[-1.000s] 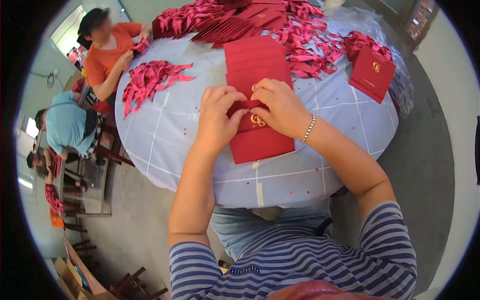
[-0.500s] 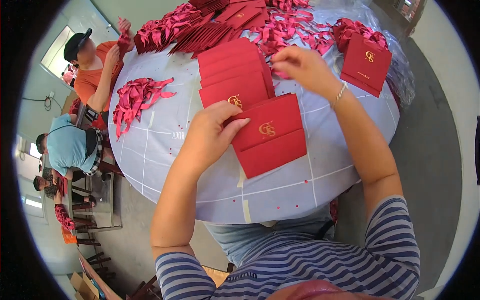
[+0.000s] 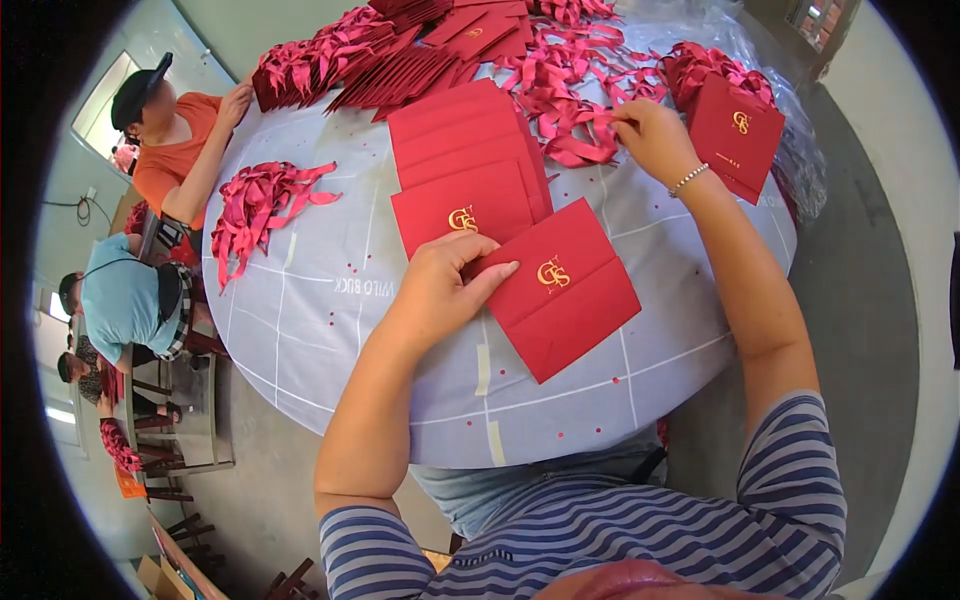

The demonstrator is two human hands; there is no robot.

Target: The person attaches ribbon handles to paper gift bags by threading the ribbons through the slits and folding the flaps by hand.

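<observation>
Since half a second ago the right hand (image 3: 648, 135) has been travelling farther out to the ribbon pile (image 3: 575, 105); the left hand (image 3: 440, 290) has stayed put on the folded red card (image 3: 565, 290).

Left hand: fingers lying flat and together, pressing the card's left corner onto the worktop (image 3: 330, 300); no pinch, just holding it down. Right hand: fingertips closing on a strand of ribbon at the pile's near edge, grip pinching ribbon.

Card is lying tilted, overlapping the lower edge of the card stack (image 3: 465, 160), near the middle of the worktop.

Judgement: the ribbon is probably best drawn out singly, lifting up and toward the card so neighbouring strands are not dragging along; the left hand pressing firmly is keeping the card from sliding.

Room: bare cloth is lying below and right of the card, toward the near rim. A second card stack (image 3: 735, 135) is sitting just right of the right wrist, close to the far-right edge. A loose ribbon heap (image 3: 260, 200) is well apart on the left.
</observation>
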